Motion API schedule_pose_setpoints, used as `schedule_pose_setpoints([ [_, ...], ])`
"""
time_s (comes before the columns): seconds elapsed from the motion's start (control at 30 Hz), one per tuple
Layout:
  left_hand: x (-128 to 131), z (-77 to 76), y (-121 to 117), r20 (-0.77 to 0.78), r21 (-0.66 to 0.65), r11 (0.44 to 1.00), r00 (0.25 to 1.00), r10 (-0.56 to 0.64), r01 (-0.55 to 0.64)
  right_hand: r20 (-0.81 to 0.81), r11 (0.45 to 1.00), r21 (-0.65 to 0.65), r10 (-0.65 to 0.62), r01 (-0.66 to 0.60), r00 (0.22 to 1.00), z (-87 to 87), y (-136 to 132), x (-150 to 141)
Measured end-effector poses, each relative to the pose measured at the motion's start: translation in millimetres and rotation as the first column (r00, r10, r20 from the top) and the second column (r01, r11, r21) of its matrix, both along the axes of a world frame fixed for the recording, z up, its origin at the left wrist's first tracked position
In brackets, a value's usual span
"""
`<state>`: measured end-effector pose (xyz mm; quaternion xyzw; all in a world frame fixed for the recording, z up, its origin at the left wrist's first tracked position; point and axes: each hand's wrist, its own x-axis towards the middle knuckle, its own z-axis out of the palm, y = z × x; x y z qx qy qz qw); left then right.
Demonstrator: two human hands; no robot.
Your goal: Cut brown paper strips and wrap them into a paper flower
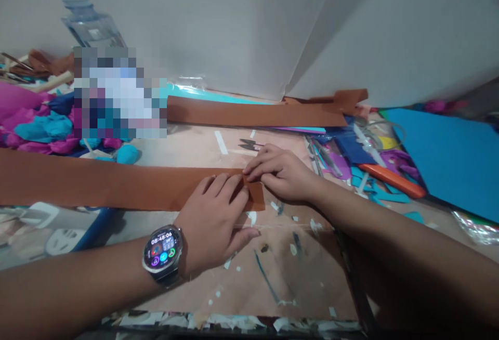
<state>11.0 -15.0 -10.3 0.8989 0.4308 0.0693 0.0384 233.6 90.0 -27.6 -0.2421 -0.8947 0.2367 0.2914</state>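
A long brown strip (pixel 89 181), like paper or card, runs in from the left edge and ends under my hands. My left hand (pixel 214 215), a watch on its wrist, lies over the strip with its fingers laid out on it and the thumb apart on the board. At the strip's right end, my right hand (pixel 284 173) pinches the upper edge between bent fingers and thumb; the fingertips partly hide that spot. Just beyond the right hand lie small thread snips (pixel 251 144).
Another brown strip (pixel 249 114) lies at the back. An orange-handled cutter (pixel 393 180) and a blue sheet (pixel 452 158) are at right. Crumpled pink and blue paper (pixel 47 127) and a bottle (pixel 95 28) stand left. Paper scraps dot the worn board (pixel 241 298).
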Motion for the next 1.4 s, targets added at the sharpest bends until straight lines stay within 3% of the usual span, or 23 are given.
schedule_pose_setpoints([
  [0.83,2.0,1.0,0.7,-0.016,-0.001,1.000,1.000,0.006,-0.006,-0.027,0.999,-0.006,-0.047,0.047,0.999,-0.7,0.1,-1.0],
  [1.2,1.2,-1.0,0.0,-0.013,0.015,1.000,1.000,0.013,-0.012,-0.074,0.990,-0.005,-0.139,0.139,0.988,0.8,-0.1,-3.0],
  [1.4,1.0,-0.4,1.0,-0.001,-0.009,1.000,1.000,0.008,-0.008,-0.071,0.997,0.012,-0.082,0.083,0.994,0.7,-0.6,-2.2],
])
